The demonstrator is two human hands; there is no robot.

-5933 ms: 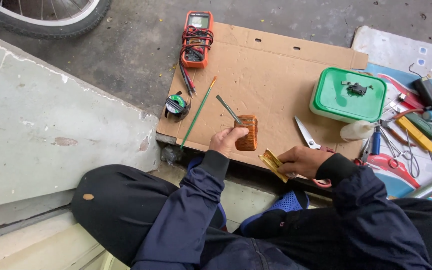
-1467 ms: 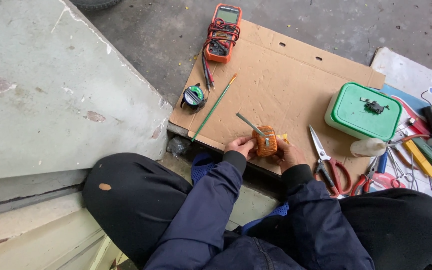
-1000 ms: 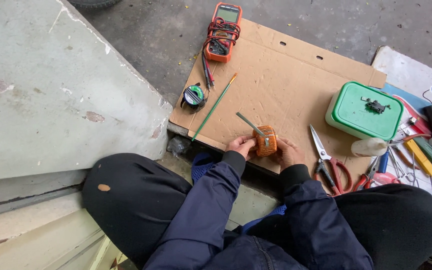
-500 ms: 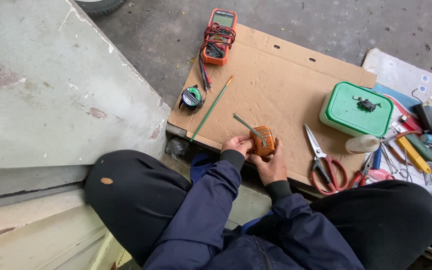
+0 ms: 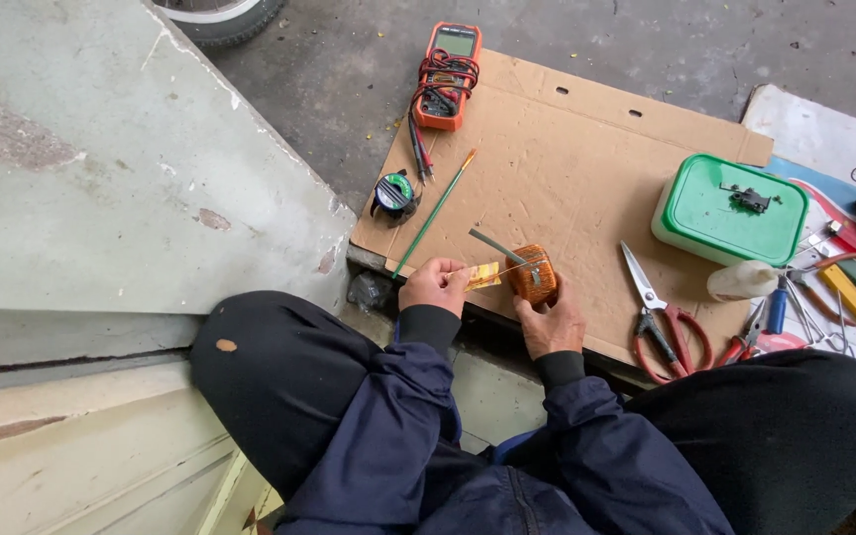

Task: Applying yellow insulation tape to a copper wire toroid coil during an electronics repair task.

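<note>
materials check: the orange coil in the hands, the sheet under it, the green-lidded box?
Coil: looks like wound copper wire, glossy orange-brown with fine ribbing; right hand steadies it, left hand holds a yellowish strip, possibly tape. Sheet: corrugated cardboard, matte brown, punched slots. Box: likely plastic, smooth green lid, whitish base.

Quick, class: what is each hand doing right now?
Left hand: closed, pinching yellow tape.
Right hand: closed, holding the copper coil.

coil (image 5: 532, 274) on cardboard (image 5: 567, 149) | scissors (image 5: 661, 317) right (tub (image 5: 730, 208) beyond)
</note>
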